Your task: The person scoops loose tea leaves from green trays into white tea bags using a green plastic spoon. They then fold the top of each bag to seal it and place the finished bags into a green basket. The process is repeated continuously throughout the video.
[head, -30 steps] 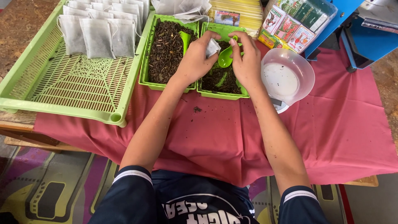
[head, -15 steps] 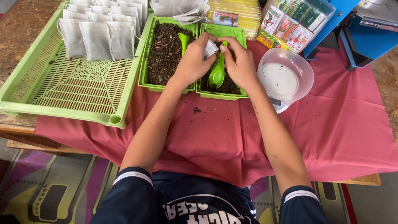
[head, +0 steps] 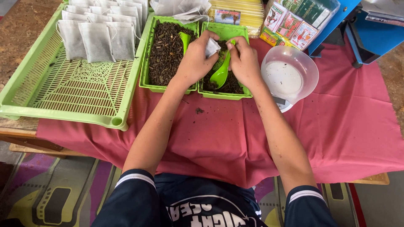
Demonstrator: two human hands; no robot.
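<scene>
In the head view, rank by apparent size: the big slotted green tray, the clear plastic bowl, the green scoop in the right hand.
1. Slotted green tray, by far the largest.
2. Clear plastic bowl.
3. Green scoop, smallest, partly hidden by the right hand.

Filled tea bags (head: 97,38) in a slatted green tray (head: 63,105), clear bowl (head: 289,73) (on a scale), red cloth (head: 336,126).

Two leaf trays (head: 168,86) sit between basket (head: 63,113) and bowl (head: 309,71).
</scene>
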